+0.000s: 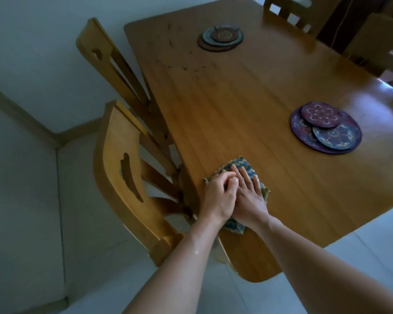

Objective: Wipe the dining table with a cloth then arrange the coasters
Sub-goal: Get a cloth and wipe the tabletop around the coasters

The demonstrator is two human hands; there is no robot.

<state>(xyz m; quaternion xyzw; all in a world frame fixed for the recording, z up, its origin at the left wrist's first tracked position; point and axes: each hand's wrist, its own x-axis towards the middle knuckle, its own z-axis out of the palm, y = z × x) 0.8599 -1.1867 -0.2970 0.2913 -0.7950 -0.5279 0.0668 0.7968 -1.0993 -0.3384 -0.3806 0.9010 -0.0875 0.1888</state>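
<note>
Cloth lengthwise along table edge under left hand, right hand.

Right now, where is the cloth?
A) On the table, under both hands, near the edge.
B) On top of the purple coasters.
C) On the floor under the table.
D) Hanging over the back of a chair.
A: the cloth lies on the table, close to its edge by the chair, and the left hand and the right hand both rest on it.
</note>
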